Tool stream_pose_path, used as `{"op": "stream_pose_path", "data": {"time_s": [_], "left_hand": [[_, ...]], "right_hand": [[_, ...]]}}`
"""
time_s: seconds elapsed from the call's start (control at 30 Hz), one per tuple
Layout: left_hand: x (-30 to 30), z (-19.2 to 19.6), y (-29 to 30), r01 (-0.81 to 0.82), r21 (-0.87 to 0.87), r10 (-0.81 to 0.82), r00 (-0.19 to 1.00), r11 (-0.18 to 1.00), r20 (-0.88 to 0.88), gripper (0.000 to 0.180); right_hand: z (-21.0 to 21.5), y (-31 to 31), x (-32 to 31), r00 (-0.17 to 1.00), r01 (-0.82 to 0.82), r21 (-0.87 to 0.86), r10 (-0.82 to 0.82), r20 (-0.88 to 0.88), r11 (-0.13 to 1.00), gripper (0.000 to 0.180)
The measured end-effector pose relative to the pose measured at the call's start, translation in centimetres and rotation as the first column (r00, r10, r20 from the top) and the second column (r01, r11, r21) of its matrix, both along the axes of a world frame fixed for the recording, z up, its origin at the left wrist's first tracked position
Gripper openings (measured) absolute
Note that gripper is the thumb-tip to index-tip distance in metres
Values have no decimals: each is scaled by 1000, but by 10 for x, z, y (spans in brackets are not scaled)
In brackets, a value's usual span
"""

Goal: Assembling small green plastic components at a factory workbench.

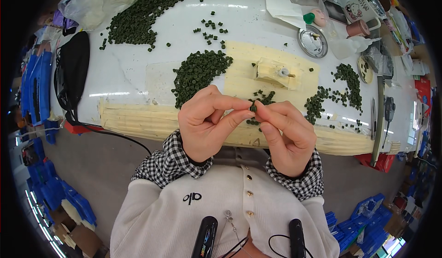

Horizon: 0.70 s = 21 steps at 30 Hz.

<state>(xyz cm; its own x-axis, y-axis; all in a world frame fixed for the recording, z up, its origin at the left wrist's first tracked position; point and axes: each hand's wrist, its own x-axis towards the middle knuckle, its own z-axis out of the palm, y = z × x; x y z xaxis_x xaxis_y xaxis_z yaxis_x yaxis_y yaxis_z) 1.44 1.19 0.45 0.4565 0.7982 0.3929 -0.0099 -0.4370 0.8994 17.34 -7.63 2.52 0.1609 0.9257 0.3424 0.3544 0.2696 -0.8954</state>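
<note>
My left hand (201, 125) and my right hand (291, 137) meet fingertip to fingertip above the table's near edge. Between the left thumb and forefinger is a small dark green spool-shaped part (252, 108). The right thumb and forefinger are bent together against its other side; whether they hold a separate piece is hidden. Just beyond the fingertips lie several loose green parts (264, 96). Farther off, a tape-wrapped block (268, 76) with a pale round fitting and a metal pin stands on a yellow taped mat (239, 62).
A heap of green parts (195, 76) lies left of the mat, a larger one (136, 25) at the far left. More parts (350, 85) spread at the right, near a round metal lid (313, 41) and a mug (361, 8). A black pouch (73, 71) lies at the left edge.
</note>
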Motion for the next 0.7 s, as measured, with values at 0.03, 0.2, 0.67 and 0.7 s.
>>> {"op": "stream_pose_path", "data": {"time_s": [0.03,0.2,0.67,0.7], "left_hand": [[0,-1,0,-1,-8,1,1000,1000,1,18],[0,-1,0,-5,-68,6,1000,998,6,17],[-2,-3,1,30,-66,-30,1000,997,10,20],[-2,-3,1,29,-65,-29,1000,997,0,20]], "right_hand": [[0,0,0,1000,2,-1,-2,6,1000,32],[-3,0,-1,1000,0,32,-1,29,999,33],[-2,1,0,998,-5,18,4,67,1000,33],[-3,1,0,998,-5,14,5,68,1000,33]]}}
